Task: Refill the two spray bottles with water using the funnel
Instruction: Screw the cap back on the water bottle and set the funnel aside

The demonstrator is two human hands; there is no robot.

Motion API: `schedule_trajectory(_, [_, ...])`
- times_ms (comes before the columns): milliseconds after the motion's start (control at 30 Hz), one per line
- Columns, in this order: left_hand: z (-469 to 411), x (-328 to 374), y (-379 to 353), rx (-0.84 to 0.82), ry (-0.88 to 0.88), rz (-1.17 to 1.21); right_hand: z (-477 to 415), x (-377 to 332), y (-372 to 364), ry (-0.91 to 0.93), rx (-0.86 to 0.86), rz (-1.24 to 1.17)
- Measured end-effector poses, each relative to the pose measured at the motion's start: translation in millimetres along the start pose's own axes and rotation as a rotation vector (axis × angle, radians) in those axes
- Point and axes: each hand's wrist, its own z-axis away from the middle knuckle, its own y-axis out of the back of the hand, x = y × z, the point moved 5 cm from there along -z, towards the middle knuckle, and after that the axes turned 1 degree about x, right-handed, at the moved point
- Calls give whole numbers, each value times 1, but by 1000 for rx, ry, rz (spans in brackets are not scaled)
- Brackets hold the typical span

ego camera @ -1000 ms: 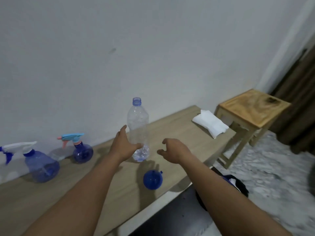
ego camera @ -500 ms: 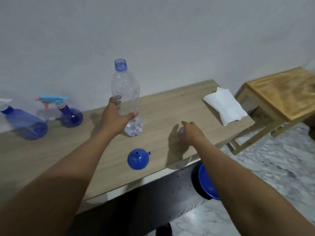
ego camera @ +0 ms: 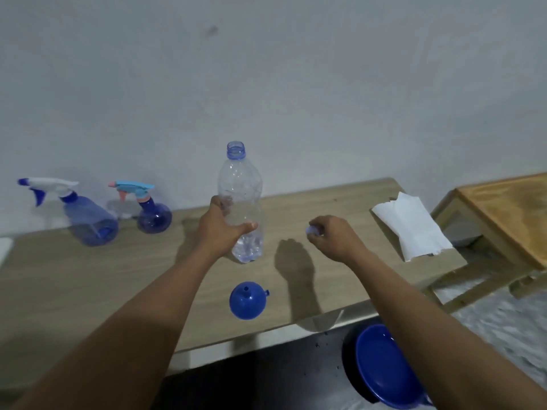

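Mid-frame, my left hand (ego camera: 222,229) grips the clear plastic bottle (ego camera: 241,187) steady; my right hand (ego camera: 331,236) pinches its pale-blue cap (ego camera: 312,230) aside for pouring

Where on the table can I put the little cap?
Bare wood lies between the water bottle and the white tissue pack, below the right hand that pinches the cap. A wider patch lies left of the funnel, in front of the big spray bottle and the round spray bottle. Those two crowd the back left by the wall.
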Motion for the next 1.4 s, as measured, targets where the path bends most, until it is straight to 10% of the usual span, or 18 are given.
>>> schedule_trajectory(467, [13,0,-2,4,7,82,-16,-220,117,495,83,29])
schedule_trajectory(1400, [-3,-10,-5,-47,30,78,-41,-226,101,381,28,72])
